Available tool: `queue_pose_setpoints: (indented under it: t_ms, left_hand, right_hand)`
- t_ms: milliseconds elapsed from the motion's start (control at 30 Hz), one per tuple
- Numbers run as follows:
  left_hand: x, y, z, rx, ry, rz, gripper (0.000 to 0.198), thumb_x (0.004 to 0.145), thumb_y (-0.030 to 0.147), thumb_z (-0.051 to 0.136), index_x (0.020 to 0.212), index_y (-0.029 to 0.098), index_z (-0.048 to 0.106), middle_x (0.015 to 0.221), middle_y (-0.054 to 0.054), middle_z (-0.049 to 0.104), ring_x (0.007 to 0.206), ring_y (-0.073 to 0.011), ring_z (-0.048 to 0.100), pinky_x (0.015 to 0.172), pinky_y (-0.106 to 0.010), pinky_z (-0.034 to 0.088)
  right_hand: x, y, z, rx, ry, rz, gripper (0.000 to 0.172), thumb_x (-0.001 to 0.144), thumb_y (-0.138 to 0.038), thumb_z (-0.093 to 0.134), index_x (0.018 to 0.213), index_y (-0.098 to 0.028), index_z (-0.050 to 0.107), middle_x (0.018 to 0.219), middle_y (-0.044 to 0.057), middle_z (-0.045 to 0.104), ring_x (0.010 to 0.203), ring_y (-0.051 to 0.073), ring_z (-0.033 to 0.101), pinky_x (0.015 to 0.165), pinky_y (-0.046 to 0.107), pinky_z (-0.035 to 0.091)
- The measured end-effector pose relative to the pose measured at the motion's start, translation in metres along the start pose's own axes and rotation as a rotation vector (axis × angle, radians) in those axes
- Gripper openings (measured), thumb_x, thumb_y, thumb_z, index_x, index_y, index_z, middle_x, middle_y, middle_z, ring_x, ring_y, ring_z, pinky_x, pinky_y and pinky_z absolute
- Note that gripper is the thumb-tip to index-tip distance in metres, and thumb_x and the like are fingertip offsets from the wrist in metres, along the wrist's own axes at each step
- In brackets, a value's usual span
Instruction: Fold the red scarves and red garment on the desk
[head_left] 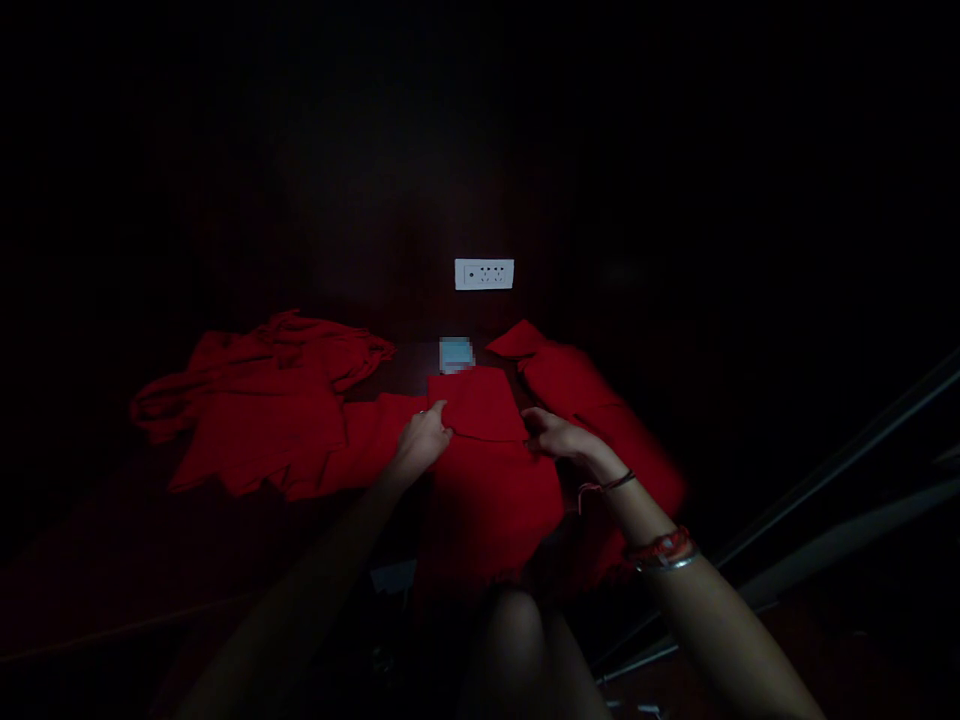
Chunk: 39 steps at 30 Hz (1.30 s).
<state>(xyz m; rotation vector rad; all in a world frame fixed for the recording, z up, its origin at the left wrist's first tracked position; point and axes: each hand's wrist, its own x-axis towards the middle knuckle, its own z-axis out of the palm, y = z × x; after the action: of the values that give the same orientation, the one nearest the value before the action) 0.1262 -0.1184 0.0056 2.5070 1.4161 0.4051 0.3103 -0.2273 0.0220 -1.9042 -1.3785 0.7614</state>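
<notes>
A red cloth (491,490) hangs or lies in front of me, with a smaller red flap folded over or laid across its upper part. At the left edge of this flap is my left hand (426,438), its fingers closed on the cloth. My right hand (553,436) pinches the opposite edge, thumb and fingers close together. The lower end of the cloth drops toward my knee (514,625) and fades into shadow. Bracelets ring my right wrist and forearm.
Several red cloth pieces (262,430) lie heaped and overlapping on the left. More red fabric (600,400) stretches along the right. A white socket panel (484,274) sits on the dark wall, above a small pale-blue blurred item (456,354). Deep shadow hides the surroundings.
</notes>
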Motion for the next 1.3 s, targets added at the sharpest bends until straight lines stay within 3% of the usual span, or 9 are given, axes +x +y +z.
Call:
queue_pose_setpoints:
  t_ms: [233, 333, 433, 567, 700, 900, 1033, 1167, 1300]
  left_hand:
    - [0.005, 0.003, -0.002, -0.18, 0.107, 0.071, 0.047, 0.068, 0.009, 0.046, 0.115, 0.007, 0.043, 0.073, -0.003, 0.061, 0.067, -0.0121, 0.055, 0.064, -0.018, 0.04]
    - [0.004, 0.002, -0.003, -0.197, 0.109, 0.108, 0.053, 0.065, 0.007, 0.047, 0.117, 0.006, 0.04, 0.07, -0.002, 0.06, 0.066, -0.0116, 0.054, 0.064, -0.018, 0.04]
    - [0.002, 0.0, -0.001, -0.182, 0.127, 0.143, 0.059, 0.063, 0.006, 0.047, 0.121, 0.008, 0.035, 0.072, -0.001, 0.058, 0.067, -0.0116, 0.053, 0.067, -0.019, 0.04]
    - [0.001, 0.0, 0.005, -0.111, 0.14, 0.133, 0.065, 0.063, 0.008, 0.049, 0.124, 0.012, 0.03, 0.088, -0.005, 0.053, 0.08, -0.0143, 0.051, 0.072, -0.021, 0.039]
    - [0.002, 0.0, 0.009, -0.051, 0.157, 0.055, 0.065, 0.068, 0.024, 0.051, 0.126, 0.012, 0.026, 0.097, -0.011, 0.049, 0.092, -0.022, 0.047, 0.077, -0.028, 0.038]
    - [0.007, -0.002, 0.005, -0.045, 0.102, 0.047, 0.069, 0.063, 0.001, 0.042, 0.128, 0.016, 0.021, 0.092, -0.009, 0.052, 0.085, -0.0181, 0.051, 0.073, -0.025, 0.038]
    - [0.005, 0.002, 0.003, -0.05, 0.138, -0.001, 0.065, 0.07, 0.011, 0.044, 0.129, 0.014, 0.017, 0.096, -0.012, 0.051, 0.09, -0.0213, 0.05, 0.074, -0.027, 0.038]
    - [0.007, 0.005, 0.006, -0.007, 0.123, -0.087, 0.076, 0.07, 0.036, 0.051, 0.13, 0.019, 0.008, 0.104, -0.016, 0.046, 0.091, -0.0277, 0.05, 0.069, -0.033, 0.04]
    - [0.016, -0.001, 0.009, -0.057, 0.081, -0.056, 0.08, 0.066, 0.029, 0.055, 0.13, 0.02, 0.008, 0.095, -0.011, 0.05, 0.089, -0.0237, 0.052, 0.07, -0.028, 0.039]
  right_hand:
    - [-0.001, 0.001, 0.002, 0.44, 0.161, 0.162, 0.061, 0.051, -0.005, 0.053, 0.11, -0.018, 0.039, 0.084, 0.001, 0.052, 0.063, 0.01, 0.05, 0.057, 0.021, 0.042]
    - [0.003, 0.004, 0.007, 0.492, 0.219, 0.129, 0.063, 0.048, 0.0, 0.047, 0.108, -0.018, 0.041, 0.069, -0.004, 0.049, 0.055, 0.008, 0.047, 0.053, 0.019, 0.041]
    - [0.004, 0.006, 0.012, 0.454, 0.26, 0.107, 0.062, 0.047, 0.001, 0.043, 0.106, -0.018, 0.043, 0.071, -0.004, 0.05, 0.056, 0.007, 0.047, 0.052, 0.018, 0.04]
    - [0.0, 0.003, 0.009, 0.337, 0.133, 0.073, 0.061, 0.048, -0.002, 0.052, 0.106, -0.018, 0.044, 0.093, 0.002, 0.052, 0.068, 0.008, 0.049, 0.054, 0.017, 0.04]
    - [-0.003, 0.001, 0.001, 0.358, -0.021, 0.144, 0.056, 0.057, -0.013, 0.056, 0.111, -0.019, 0.041, 0.079, 0.0, 0.054, 0.051, 0.005, 0.044, 0.043, 0.016, 0.035]
    - [0.005, 0.005, 0.005, 0.51, 0.106, 0.182, 0.05, 0.055, -0.004, 0.055, 0.102, -0.017, 0.045, 0.057, -0.007, 0.045, 0.043, 0.004, 0.039, 0.042, 0.016, 0.034]
    - [0.009, 0.005, 0.01, 0.427, 0.188, 0.125, 0.05, 0.051, -0.003, 0.058, 0.098, -0.017, 0.046, 0.064, -0.006, 0.049, 0.045, 0.004, 0.041, 0.042, 0.017, 0.034]
    - [0.009, 0.004, 0.011, 0.31, 0.146, 0.081, 0.05, 0.047, -0.001, 0.061, 0.093, -0.018, 0.048, 0.075, -0.004, 0.054, 0.049, 0.004, 0.046, 0.045, 0.016, 0.037]
    - [0.004, 0.0, 0.007, 0.431, 0.001, 0.157, 0.046, 0.058, -0.006, 0.057, 0.1, -0.017, 0.043, 0.055, -0.006, 0.051, 0.039, 0.005, 0.044, 0.041, 0.017, 0.037]
